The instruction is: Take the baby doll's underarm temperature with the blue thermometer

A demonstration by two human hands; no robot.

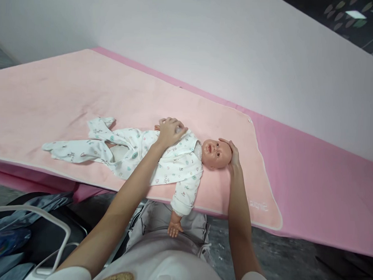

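The baby doll (173, 158) lies on its back on the pink towel (53, 94), straight ahead of me, with both my arms reaching forward to it. Its long axis runs across my view: head to my right, legs trailing off to my left, the loose legs of its printed white sleepsuit (91, 147) lying flat and partly unfilled. One doll arm hangs over the near edge of the towel, its small hand dangling toward my lap.

My left hand (170, 130) rests on the far side of the doll's chest, fingers curled over the cloth at the far shoulder; whether it pinches the fabric or only presses on it I cannot tell. My right hand (233, 156) is open and cupped against the crown of the doll's head, palm touching it from the right. Both hands are on the doll, the left at the torso, the right at the head end.

The towel covers a deeper pink mattress (310, 177) that runs along a pale wall (238, 48). Below the near edge, to my left, are dark bundled cloths (21, 228) and a white frame (61, 233) on a grey floor.
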